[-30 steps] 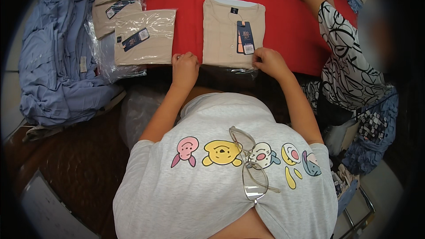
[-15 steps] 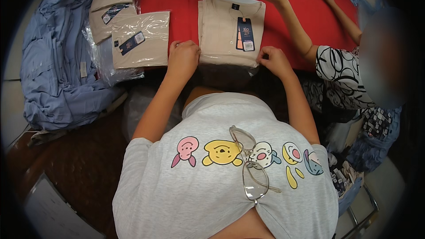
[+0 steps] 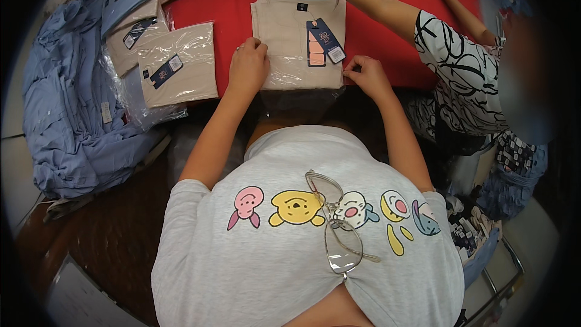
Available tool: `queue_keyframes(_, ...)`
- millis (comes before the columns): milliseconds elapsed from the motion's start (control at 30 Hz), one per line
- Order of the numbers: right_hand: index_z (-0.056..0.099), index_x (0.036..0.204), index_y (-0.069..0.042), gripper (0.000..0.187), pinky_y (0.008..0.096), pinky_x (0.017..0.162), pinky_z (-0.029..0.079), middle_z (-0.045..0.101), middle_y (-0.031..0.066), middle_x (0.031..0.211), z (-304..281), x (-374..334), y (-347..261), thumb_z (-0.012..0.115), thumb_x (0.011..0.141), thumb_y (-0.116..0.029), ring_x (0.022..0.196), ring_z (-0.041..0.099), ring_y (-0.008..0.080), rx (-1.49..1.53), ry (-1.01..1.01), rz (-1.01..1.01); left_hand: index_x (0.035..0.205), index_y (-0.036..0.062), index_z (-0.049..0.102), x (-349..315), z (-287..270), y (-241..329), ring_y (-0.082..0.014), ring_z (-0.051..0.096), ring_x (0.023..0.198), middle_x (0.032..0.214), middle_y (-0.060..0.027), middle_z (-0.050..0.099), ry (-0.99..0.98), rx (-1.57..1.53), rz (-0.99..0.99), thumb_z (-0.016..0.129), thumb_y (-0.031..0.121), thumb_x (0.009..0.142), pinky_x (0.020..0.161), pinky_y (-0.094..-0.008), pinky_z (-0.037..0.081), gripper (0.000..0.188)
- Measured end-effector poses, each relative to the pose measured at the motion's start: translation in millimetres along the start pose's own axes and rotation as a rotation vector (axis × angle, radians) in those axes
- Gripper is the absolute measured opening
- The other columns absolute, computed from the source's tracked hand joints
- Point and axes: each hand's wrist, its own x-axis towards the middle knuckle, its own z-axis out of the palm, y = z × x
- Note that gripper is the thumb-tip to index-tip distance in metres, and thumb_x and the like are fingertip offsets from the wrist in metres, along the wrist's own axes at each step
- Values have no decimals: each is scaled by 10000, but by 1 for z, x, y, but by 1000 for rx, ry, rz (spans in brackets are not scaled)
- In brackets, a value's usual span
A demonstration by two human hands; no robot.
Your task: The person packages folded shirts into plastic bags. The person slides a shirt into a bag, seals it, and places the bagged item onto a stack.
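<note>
On the red desk point(image 3: 387, 45), a folded beige shirt point(image 3: 280, 33) sits partway into a clear bag point(image 3: 299, 74): bagging, it seems! Right hand point(image 3: 368, 77) pinches the bag's edge; left hand point(image 3: 248, 66) curls opposite, fingertips hidden, grip impossible to tell. Next calls for drawing it evenly upward. The bag's lower end: lost in shadow.

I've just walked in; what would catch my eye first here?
Probably the bright red table at the top of the view, with a folded beige shirt between the person's left hand and right hand at its near edge. Next come the heap of blue garments at far left and, lower down, the eyeglasses hanging on the person's cartoon-printed grey top.
</note>
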Motion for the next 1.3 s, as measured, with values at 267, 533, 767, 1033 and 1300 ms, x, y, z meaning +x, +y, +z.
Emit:
queue_keyframes(267,699,916,6,156,279,728,580,761,85,878,24,11,12,845,867,-22,791,720,138,423,-157,185,918,-54,624,-12,10,11,-400,646,896,1068,-209,626,-24,-383,-334,684,-10,867,812,-472,542,91)
queue_keyframes(533,715,893,-1,130,321,766,568,737,60,880,30,-6,16,835,844,-1,831,711,160,351,-206,178,881,-45,612,-40,6,14,-399,637,915,1082,-195,625,-122,-358,-391,712,1,830,838,-474,535,121)
queue_keyframes(767,722,893,-85,108,416,813,566,680,84,926,20,-30,25,796,816,-73,889,709,303,-76,-179,6,784,-15,674,-62,-16,26,-433,568,1358,1533,-214,582,-147,-177,-120,759,35,781,1067,-520,516,98)
queue_keyframes(1033,702,899,-91,86,458,775,560,685,72,917,41,14,21,751,829,-77,895,709,318,-192,-51,-119,792,0,712,-72,3,12,-432,524,1431,1605,-218,532,-193,-98,-150,784,59,767,1106,-540,487,96)
queue_keyframes(1300,711,904,-69,104,419,780,565,688,55,921,32,33,-2,765,821,-38,878,706,283,-198,-156,-241,792,16,709,-95,7,4,-430,518,1450,1628,-208,528,-208,-87,-207,775,58,781,1140,-528,456,79)
